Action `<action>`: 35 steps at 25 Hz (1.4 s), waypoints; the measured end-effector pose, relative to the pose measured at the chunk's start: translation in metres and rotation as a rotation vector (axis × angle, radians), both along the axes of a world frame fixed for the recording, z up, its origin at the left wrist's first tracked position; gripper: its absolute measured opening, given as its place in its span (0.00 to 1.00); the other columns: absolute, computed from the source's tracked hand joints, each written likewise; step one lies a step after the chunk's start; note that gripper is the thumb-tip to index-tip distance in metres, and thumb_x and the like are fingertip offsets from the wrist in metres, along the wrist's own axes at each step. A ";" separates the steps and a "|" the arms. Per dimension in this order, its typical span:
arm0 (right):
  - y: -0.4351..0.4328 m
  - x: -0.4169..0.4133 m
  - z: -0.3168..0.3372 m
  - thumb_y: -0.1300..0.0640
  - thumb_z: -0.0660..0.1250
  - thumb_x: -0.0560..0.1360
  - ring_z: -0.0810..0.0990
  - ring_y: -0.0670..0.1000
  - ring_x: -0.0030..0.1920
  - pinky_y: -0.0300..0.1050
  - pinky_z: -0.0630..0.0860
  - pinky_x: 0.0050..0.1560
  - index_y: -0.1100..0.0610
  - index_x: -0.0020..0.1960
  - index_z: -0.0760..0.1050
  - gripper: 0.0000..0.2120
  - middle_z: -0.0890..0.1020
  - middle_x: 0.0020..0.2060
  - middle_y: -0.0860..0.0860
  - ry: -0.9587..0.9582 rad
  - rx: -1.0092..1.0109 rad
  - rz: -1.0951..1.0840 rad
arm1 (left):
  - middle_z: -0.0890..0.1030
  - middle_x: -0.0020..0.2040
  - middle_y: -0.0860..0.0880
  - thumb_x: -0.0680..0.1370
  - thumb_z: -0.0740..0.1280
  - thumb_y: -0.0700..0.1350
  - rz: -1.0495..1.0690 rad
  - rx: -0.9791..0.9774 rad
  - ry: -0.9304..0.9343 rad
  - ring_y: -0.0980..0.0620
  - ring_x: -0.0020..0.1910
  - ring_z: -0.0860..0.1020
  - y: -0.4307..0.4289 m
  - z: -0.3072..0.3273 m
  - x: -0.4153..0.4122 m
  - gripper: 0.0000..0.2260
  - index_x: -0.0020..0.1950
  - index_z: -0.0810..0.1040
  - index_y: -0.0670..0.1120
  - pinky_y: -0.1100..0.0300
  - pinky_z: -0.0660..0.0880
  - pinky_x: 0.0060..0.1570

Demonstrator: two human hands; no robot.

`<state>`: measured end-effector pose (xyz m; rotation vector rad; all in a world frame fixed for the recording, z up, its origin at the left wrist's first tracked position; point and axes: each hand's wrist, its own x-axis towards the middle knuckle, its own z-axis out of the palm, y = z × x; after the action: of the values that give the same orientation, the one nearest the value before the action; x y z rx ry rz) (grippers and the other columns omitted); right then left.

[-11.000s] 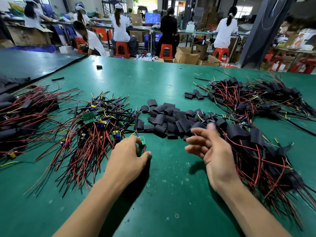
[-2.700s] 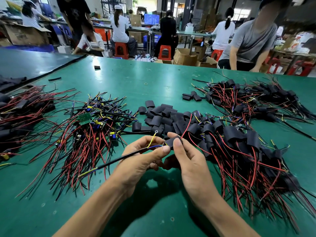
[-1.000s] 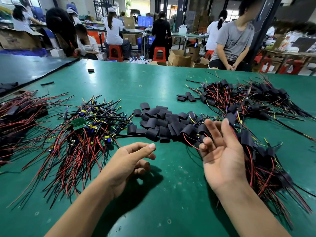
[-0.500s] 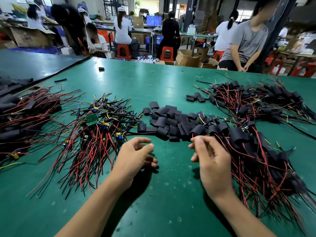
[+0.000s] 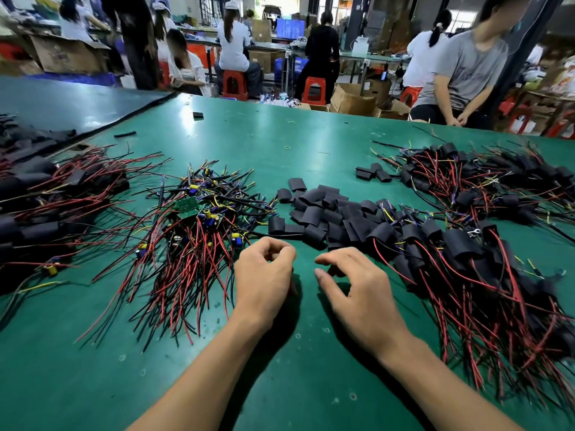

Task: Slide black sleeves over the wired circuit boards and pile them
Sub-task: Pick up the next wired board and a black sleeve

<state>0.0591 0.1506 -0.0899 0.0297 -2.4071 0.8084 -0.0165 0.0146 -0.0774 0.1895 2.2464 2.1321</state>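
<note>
Now left hand (image 5: 264,275) and right hand (image 5: 357,290) hover loosely curled, empty; yanking from the tangled boards (image 5: 193,219) at left could snag wires.

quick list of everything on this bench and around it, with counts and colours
bare wired boards: one heap, green boards with red and black wires, centre-left
empty sleeves: one pile, black, centre
sleeved boards: three heaps, black with red wires, near right, far right, far left
table: one, green
stools: several, red, behind the table
left hand: one, fingers loosely curled, empty, by the bare heap
right hand: one, fingers relaxed, empty, beside the near sleeved heap
</note>
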 end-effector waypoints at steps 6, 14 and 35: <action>-0.025 -0.082 0.009 0.61 0.65 0.76 0.67 0.55 0.72 0.51 0.64 0.72 0.55 0.71 0.73 0.23 0.72 0.71 0.56 -0.280 0.287 0.020 | 0.73 0.23 0.42 0.70 0.67 0.41 -0.002 0.064 -0.057 0.49 0.17 0.68 -0.003 0.003 0.000 0.09 0.31 0.71 0.43 0.66 0.62 0.21; -0.021 -0.097 0.018 0.52 0.63 0.78 0.76 0.58 0.52 0.47 0.66 0.38 0.51 0.57 0.73 0.09 0.75 0.51 0.54 -0.361 0.608 -0.011 | 0.72 0.23 0.46 0.66 0.65 0.44 -0.015 0.068 -0.086 0.47 0.22 0.69 0.000 0.001 -0.001 0.07 0.28 0.72 0.47 0.63 0.64 0.25; 0.040 0.039 0.046 0.44 0.64 0.80 0.78 0.48 0.53 0.52 0.74 0.58 0.47 0.53 0.79 0.09 0.78 0.50 0.43 -0.494 0.221 0.012 | 0.72 0.69 0.49 0.73 0.66 0.48 -0.211 -0.778 0.634 0.50 0.70 0.66 -0.004 0.016 0.024 0.26 0.72 0.71 0.49 0.59 0.60 0.70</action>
<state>0.0984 0.1909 -0.0437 -0.0776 -2.9563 0.6006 0.0072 0.0101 -0.0611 1.1081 2.9982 1.0447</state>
